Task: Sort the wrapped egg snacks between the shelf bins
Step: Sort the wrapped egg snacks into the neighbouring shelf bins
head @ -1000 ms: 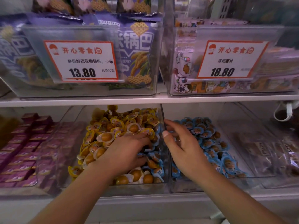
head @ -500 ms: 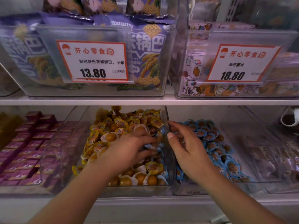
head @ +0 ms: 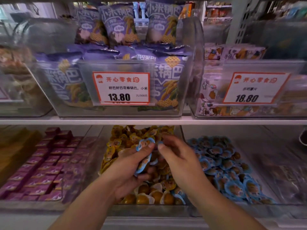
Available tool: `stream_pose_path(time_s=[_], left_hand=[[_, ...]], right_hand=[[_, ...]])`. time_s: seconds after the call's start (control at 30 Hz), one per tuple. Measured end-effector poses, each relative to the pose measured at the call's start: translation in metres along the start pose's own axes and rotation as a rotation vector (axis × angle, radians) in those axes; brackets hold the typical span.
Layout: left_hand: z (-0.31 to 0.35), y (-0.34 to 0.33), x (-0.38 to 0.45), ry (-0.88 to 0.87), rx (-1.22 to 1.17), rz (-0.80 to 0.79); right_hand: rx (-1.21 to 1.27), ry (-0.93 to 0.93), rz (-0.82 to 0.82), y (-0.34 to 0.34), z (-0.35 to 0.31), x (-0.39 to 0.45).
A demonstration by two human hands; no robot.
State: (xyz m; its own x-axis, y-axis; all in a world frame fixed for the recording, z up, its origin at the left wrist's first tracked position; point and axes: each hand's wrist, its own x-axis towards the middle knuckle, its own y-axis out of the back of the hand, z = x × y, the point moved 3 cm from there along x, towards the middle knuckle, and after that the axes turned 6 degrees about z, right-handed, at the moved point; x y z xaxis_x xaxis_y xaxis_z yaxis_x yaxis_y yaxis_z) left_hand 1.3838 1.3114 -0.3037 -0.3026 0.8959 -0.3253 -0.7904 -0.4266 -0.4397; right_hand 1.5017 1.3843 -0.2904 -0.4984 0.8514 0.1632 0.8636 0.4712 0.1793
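On the lower shelf, a clear bin holds a heap of yellow-wrapped egg snacks, and the bin to its right holds blue-wrapped egg snacks. My left hand is raised over the yellow bin and grips a bunch of blue-wrapped egg snacks. My right hand is close beside it, thumb and fingers reaching to the bunch and pinching at a blue wrapper. The pinch itself is blurred.
A bin of purple boxed snacks sits at the lower left. Above the shelf edge, clear bins hold purple snack bags and printed packets, with price tags 13.80 and 18.80.
My left hand has lifted out of the yellow heap with blue-wrapped snacks in its grip. My right hand has moved left from the blue bin to meet it. The view has tilted upward.
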Motion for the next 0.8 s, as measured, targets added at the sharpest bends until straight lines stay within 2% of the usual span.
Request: stream_pose_path(time_s=[0.1, 0.2, 0.3, 0.43, 0.5, 0.6, 0.73, 0.8], left_hand=[[0.0, 0.006, 0.0, 0.017, -0.038, 0.005], [-0.001, 0.011, 0.003, -0.009, -0.046, 0.089], [-0.001, 0.012, 0.003, -0.07, -0.055, 0.205], [0.002, 0.012, -0.005, -0.259, 0.153, 0.402], [0.002, 0.008, -0.006, -0.327, 0.129, 0.438], [-0.007, 0.001, -0.006, -0.326, 0.036, 0.497], [-0.015, -0.003, -0.004, -0.29, -0.113, 0.486], [-0.014, -0.002, -0.004, -0.356, 0.006, 0.471]], right_hand=[[0.136, -0.175, -0.036, -0.012, 0.012, -0.001], [0.544, -0.489, -0.038, -0.027, 0.024, -0.006], [0.765, -0.672, -0.075, -0.031, 0.028, -0.008], [0.847, -0.718, -0.091, -0.031, 0.03, -0.007], [0.871, -0.742, -0.079, -0.037, 0.029, -0.01], [0.897, -0.778, -0.085, -0.051, 0.031, -0.018], [0.91, -0.753, -0.079, -0.055, 0.032, -0.017], [0.914, -0.716, -0.055, -0.052, 0.031, -0.013]])
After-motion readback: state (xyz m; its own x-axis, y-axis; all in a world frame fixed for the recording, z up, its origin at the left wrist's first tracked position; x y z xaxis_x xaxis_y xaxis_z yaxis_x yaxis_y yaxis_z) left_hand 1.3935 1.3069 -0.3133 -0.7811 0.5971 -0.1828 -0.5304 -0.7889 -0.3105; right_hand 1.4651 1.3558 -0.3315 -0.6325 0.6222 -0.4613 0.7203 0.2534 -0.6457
